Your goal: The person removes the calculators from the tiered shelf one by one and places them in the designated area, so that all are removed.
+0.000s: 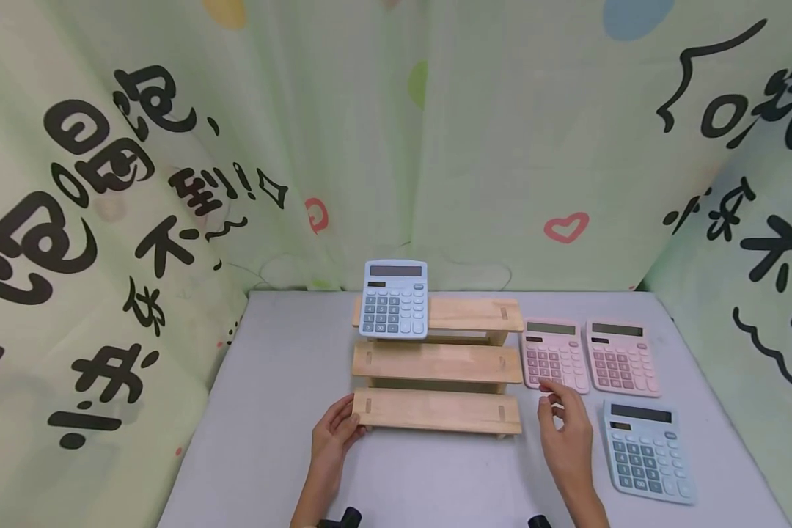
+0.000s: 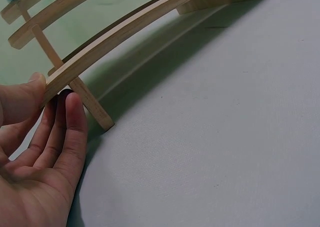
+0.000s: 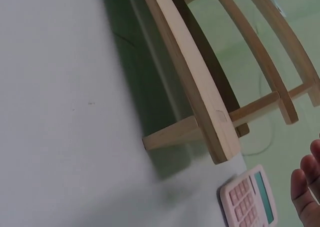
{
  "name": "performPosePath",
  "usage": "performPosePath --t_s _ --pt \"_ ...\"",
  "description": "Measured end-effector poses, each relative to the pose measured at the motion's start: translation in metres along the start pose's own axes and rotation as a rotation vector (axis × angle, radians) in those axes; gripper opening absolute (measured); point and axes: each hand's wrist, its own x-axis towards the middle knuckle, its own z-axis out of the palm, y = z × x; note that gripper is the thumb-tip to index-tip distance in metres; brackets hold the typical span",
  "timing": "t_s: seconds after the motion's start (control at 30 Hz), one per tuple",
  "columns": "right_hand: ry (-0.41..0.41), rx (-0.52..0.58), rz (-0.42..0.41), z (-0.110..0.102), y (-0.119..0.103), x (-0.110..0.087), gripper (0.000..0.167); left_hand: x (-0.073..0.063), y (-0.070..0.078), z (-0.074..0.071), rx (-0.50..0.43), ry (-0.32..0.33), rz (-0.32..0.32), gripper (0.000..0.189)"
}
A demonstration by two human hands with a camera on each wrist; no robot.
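Observation:
A three-tier wooden rack (image 1: 437, 409) stands on the table. My left hand (image 1: 335, 431) grips the left end of its lowest plank; in the left wrist view the thumb (image 2: 22, 98) lies on top and the fingers bend underneath. A blue calculator (image 1: 394, 299) leans upright at the left of the top tier. My right hand (image 1: 565, 433) is off the rack's right side with loosely bent fingers and nothing in them. Its fingertips overlap the lower edge of the nearer pink calculator (image 1: 556, 355) in the head view.
A second pink calculator (image 1: 623, 357) lies to the right of the first. Closer to the front right is another blue calculator (image 1: 648, 451). The pale table (image 1: 284, 345) is enclosed by a printed green curtain (image 1: 488, 161) behind and at both sides.

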Motion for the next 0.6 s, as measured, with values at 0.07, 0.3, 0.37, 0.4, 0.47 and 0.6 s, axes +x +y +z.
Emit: performPosePath --t_s 0.07,0.3,0.37,0.4,0.47,0.6 --pt "-0.009 0.016 -0.009 0.002 -0.003 0.001 0.032 0.000 0.000 0.000 0.000 -0.001 0.000 0.057" --pt "-0.034 0.080 -0.045 0.012 -0.015 0.004 0.030 0.001 0.000 0.001 0.009 0.001 0.010 0.056" --pt "-0.038 0.096 -0.058 0.014 -0.018 0.006 0.030 0.001 0.000 0.000 0.011 0.002 0.009 0.056" --pt "-0.040 0.103 -0.066 0.016 -0.019 0.006 0.030 0.000 0.000 0.000 0.013 0.003 0.010 0.055" --pt "-0.045 0.116 -0.081 0.018 -0.021 0.007 0.030 0.000 0.000 0.001 0.018 0.002 0.011 0.055" --pt "-0.062 0.147 -0.094 0.023 -0.025 0.008 0.030 0.000 -0.001 0.001 0.019 0.001 0.010 0.054"
